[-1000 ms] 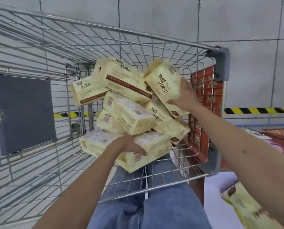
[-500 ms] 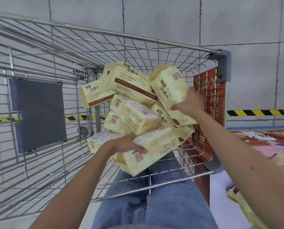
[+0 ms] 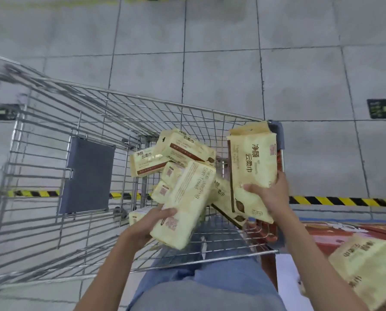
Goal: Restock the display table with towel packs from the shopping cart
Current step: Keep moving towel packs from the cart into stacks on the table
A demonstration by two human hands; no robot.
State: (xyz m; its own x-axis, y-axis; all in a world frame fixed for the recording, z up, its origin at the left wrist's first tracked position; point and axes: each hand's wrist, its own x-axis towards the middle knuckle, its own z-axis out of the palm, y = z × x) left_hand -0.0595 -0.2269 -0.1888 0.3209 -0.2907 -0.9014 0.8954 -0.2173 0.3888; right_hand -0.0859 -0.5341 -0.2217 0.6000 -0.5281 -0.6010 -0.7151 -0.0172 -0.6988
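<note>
Both grips are full, above the cart (image 3: 41,176). The left grip (image 3: 151,222) curls round the left pack (image 3: 187,205), tipped; the right grip (image 3: 270,196) curls round the right pack (image 3: 251,167), standing on end. The bench (image 3: 335,231) lies low to the right, nearest the right grip.

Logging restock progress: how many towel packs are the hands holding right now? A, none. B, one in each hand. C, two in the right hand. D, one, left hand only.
B: the left hand grips one towel pack, the right hand grips a second towel pack.
</note>
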